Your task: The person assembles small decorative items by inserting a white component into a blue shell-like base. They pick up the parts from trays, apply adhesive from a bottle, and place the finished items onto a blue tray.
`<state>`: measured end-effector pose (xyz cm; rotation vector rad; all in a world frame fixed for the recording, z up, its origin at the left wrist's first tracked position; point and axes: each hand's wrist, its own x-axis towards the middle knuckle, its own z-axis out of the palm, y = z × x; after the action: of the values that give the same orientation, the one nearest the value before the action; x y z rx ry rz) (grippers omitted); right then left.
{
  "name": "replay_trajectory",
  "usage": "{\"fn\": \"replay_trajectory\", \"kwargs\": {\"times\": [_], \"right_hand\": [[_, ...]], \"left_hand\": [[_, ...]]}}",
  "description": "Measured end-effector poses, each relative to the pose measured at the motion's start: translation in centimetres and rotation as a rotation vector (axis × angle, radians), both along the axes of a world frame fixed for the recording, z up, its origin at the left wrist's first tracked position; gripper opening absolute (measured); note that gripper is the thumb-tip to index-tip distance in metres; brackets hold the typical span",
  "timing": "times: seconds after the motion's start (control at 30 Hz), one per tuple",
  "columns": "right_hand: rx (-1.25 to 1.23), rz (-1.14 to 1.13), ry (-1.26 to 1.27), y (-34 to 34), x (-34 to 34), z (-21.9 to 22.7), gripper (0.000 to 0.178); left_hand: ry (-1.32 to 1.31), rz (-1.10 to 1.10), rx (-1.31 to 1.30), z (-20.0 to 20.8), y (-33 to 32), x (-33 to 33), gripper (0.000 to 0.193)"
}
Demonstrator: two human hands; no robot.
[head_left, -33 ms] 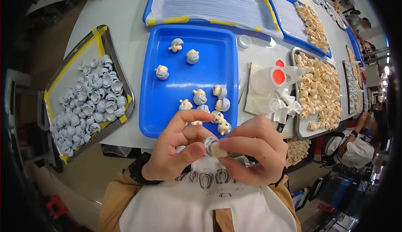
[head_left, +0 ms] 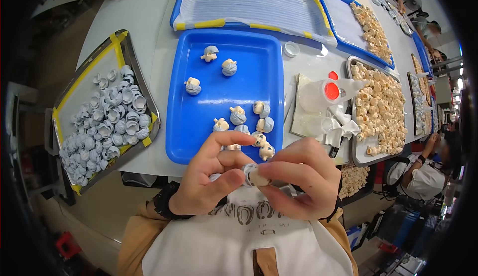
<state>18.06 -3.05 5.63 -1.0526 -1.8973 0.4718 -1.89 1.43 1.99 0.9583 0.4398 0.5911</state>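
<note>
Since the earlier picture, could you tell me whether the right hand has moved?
No. The right hand sits at the same spot below the blue tray's near edge.

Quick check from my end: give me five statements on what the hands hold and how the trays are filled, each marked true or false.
1. Both hands pinch one small cream and grey piece between them. True: left hand and right hand meet on it.
2. The blue tray holds no pieces. False: about ten joined pieces lie in it.
3. The metal tray at the left holds grey-blue caps. True.
4. The squeeze bottle has a green cap. False: its cap is red.
5. The cream pieces lie in a tray right of the bottle. True.
</note>
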Motion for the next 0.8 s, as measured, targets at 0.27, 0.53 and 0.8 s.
{"fn": "replay_trajectory", "kwargs": {"times": [0.27, 0.53, 0.8], "right_hand": [[0.027, 0.004, -0.107, 0.3, -0.4, -0.2, 0.052], [0.161, -0.125, -0.319, -0.4, -1.2, -0.8, 0.045], [-0.137, -0.175, -0.445, -0.8, 1.4, -1.0, 0.037]], "left_hand": [[0.015, -0.037, -0.039, 0.5, -0.2, 0.2, 0.056], [0.171, -0.085, 0.232, 1.1, 0.2, 0.2, 0.046], [-0.536, 0.513, -0.124, -1.0, 1.2, -1.5, 0.021]]}}
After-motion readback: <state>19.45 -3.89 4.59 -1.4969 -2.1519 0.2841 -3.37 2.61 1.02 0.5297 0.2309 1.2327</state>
